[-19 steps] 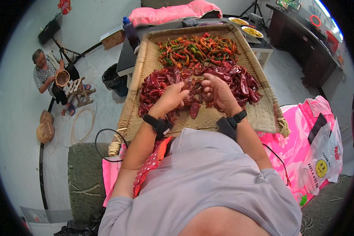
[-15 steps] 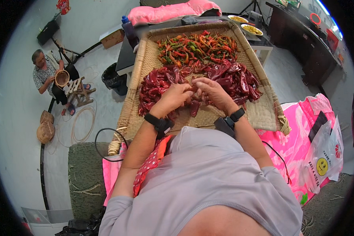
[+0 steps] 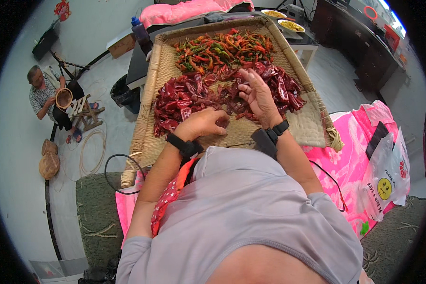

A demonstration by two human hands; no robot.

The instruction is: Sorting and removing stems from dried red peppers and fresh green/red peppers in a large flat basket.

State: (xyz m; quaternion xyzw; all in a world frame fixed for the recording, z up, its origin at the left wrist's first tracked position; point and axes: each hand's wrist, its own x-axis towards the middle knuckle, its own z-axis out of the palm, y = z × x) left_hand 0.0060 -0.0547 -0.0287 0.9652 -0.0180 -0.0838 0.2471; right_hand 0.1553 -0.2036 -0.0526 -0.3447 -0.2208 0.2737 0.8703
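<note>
A large woven bamboo tray (image 3: 303, 130) lies in front of me. My left hand (image 3: 203, 124) is low over its near middle, fingers curled toward the thumb; what they hold, if anything, I cannot make out. My right hand (image 3: 259, 97) is raised with its fingers apart and nothing visible in it, beside the right pile of dark red dried chili peppers (image 3: 283, 87). Another pile of dark red chili peppers (image 3: 177, 97) lies just beyond my left hand. Along the tray's far end spread smaller orange, red and green chili peppers (image 3: 222, 49).
Behind the tray, a dark table (image 3: 139, 66) carries a blue bottle (image 3: 139, 31) and plates of yellow food (image 3: 291, 25). A black bin (image 3: 125, 94) stands left. Farther left a seated person (image 3: 45, 94) holds a basket. A pink blanket (image 3: 336, 161) and plastic bag (image 3: 388, 180) lie right.
My hands, together over the middle of the tray before, have parted. The left has come down and nearer; the right has lifted away and its fingers have spread. The view has shifted slightly.
</note>
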